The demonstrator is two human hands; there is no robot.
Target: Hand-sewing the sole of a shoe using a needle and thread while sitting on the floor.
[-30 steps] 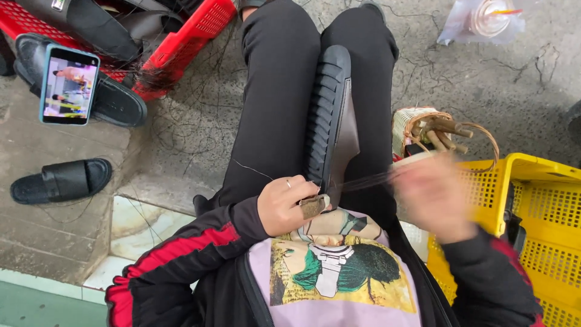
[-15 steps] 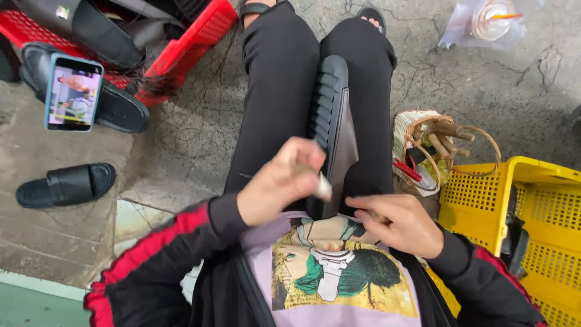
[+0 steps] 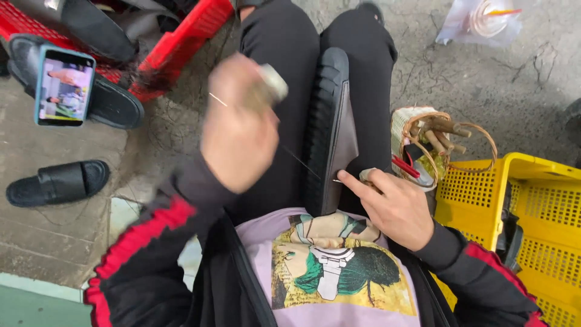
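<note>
Right hand [image 3: 393,209] pins the black shoe sole [image 3: 330,133] on the lap with fingers pressed to its edge, while the blurred left hand [image 3: 239,130] is raised, closed on a needle [image 3: 216,99] with taut thread [image 3: 299,162]. Beyond lies cracked concrete floor [image 3: 484,85]: a yellow crate [image 3: 532,200] at right, a small wicker basket [image 3: 423,139] of wooden-handled tools, and a red crate [image 3: 187,36] holding black soles
</note>
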